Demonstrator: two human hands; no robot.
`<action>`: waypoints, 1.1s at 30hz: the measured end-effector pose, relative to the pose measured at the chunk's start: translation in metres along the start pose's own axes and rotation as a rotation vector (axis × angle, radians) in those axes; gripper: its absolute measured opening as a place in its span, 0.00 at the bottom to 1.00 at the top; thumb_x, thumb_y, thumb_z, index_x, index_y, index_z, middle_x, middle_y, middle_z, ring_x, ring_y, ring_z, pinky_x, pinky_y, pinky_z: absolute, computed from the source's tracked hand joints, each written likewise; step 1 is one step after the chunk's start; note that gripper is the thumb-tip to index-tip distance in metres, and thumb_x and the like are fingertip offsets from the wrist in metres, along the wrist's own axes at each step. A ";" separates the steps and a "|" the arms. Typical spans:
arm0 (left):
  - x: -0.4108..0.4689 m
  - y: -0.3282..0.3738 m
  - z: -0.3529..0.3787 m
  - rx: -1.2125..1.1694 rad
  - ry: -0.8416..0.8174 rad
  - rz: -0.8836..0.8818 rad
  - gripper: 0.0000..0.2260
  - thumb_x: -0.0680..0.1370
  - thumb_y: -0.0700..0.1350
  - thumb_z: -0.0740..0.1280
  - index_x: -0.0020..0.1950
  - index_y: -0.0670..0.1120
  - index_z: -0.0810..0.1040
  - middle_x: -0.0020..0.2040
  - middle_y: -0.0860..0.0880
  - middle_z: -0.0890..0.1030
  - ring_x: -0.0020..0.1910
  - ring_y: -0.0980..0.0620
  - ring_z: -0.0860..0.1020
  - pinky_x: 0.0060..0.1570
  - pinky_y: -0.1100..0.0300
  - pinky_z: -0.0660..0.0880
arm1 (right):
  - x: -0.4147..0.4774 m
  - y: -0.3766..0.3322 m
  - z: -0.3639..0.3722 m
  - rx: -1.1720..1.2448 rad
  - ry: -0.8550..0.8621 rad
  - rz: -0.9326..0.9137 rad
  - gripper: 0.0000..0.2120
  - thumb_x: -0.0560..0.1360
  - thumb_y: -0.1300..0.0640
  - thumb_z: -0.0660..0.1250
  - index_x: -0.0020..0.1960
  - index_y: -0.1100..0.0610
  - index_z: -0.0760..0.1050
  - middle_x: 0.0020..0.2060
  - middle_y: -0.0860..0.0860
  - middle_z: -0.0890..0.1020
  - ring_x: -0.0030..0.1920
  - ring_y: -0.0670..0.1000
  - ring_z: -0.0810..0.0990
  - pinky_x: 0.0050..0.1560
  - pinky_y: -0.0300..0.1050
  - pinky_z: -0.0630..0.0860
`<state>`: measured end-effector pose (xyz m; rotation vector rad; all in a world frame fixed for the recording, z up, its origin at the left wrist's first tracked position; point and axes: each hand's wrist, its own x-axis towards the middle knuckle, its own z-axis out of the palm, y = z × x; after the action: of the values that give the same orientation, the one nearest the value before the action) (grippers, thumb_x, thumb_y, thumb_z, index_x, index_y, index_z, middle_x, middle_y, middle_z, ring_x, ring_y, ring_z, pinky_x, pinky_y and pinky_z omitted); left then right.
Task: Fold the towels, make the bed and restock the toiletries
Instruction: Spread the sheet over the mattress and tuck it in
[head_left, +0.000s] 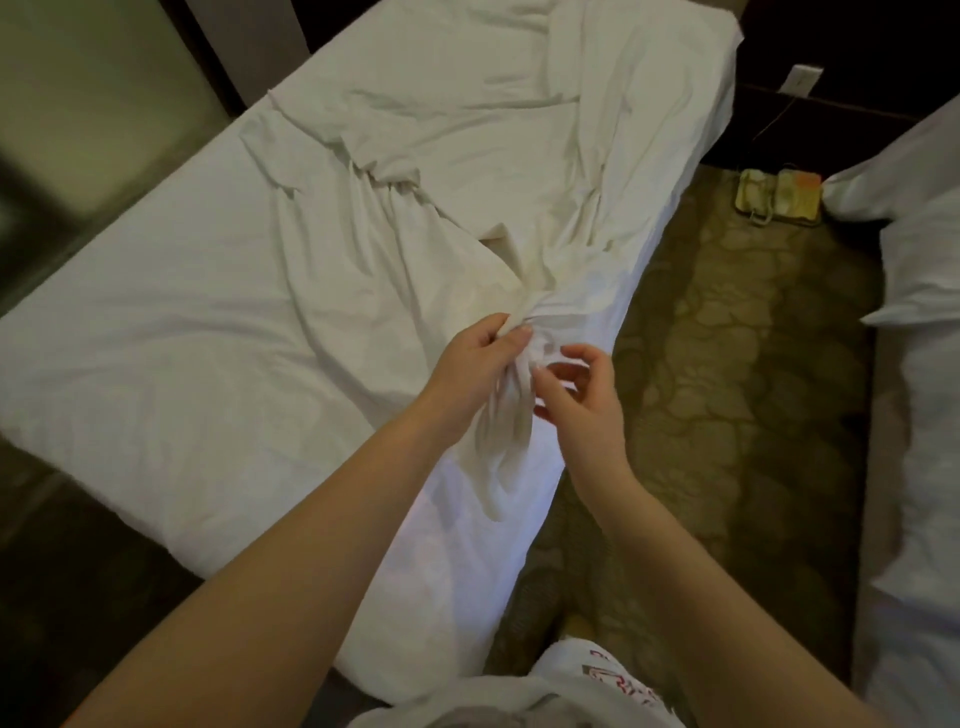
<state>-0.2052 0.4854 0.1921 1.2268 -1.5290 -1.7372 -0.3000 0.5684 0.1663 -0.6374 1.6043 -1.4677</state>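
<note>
While the sheet lies rumpled across the bed, bed-making seems barely begun: the left hand grips a bunch at the bed's right edge; the right hand, half open, holds nothing (towels, toiletries unseen).

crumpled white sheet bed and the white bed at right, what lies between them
Head view: patterned olive carpet, with a beige corded telephone at its far end.
</note>
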 end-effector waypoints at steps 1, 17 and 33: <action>-0.002 -0.002 -0.006 -0.007 -0.044 -0.015 0.08 0.80 0.47 0.63 0.46 0.44 0.78 0.44 0.41 0.79 0.45 0.44 0.77 0.49 0.49 0.74 | -0.007 0.004 0.006 -0.019 0.036 -0.037 0.12 0.76 0.55 0.68 0.53 0.43 0.68 0.48 0.48 0.79 0.49 0.51 0.81 0.50 0.50 0.81; -0.015 0.009 -0.067 0.201 -0.518 -0.119 0.12 0.80 0.41 0.59 0.56 0.35 0.78 0.51 0.36 0.81 0.49 0.40 0.81 0.45 0.53 0.81 | -0.060 0.021 0.097 -0.063 0.597 -0.024 0.09 0.80 0.55 0.60 0.60 0.49 0.70 0.42 0.40 0.77 0.42 0.41 0.77 0.49 0.49 0.79; -0.043 -0.038 -0.069 0.296 -0.374 -0.169 0.09 0.73 0.36 0.63 0.49 0.45 0.78 0.44 0.43 0.80 0.46 0.40 0.78 0.47 0.46 0.76 | -0.090 0.056 0.072 -0.216 0.589 0.167 0.11 0.77 0.60 0.59 0.58 0.52 0.73 0.43 0.49 0.79 0.40 0.49 0.77 0.41 0.47 0.77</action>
<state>-0.1185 0.4968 0.1715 1.2507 -2.0084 -1.9877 -0.1834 0.6140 0.1379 -0.1761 2.2298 -1.4442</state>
